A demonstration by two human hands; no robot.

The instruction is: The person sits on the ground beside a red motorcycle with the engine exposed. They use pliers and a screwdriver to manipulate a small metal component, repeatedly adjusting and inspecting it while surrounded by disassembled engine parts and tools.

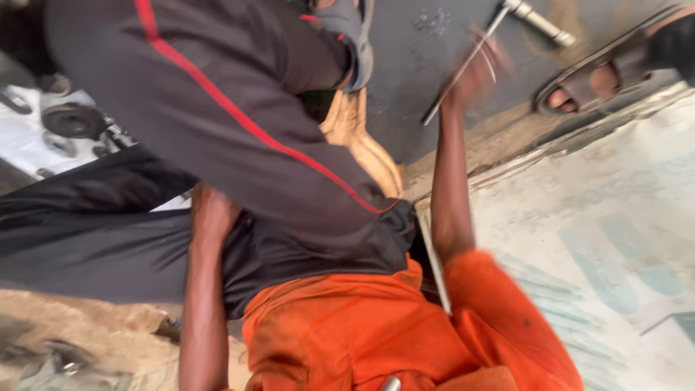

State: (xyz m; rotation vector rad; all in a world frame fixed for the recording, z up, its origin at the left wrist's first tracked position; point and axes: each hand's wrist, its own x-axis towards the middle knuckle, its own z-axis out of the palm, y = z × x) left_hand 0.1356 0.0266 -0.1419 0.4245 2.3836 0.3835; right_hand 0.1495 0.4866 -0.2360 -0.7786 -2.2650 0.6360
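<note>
While the right hand [478,69] is blurred far up the scene, it's wrapped round a thin metal rod [455,81], fingers closed on its upper part; rod slants down-left from the hand over a dark grey floor [420,65]. Just right of it lies a thicker silver bar [539,22], and near that a sandalled foot [590,80] of another person. Left forearm runs up the left side, w/ the hand hidden under a co-worker's dark jacket [217,108] w/ red stripe, so can't tell its grip. Orange trousers [362,333] sit near, at bottom. Pale printed sheet [601,239] covers the right. Metal parts [72,119] lie far left.
</note>
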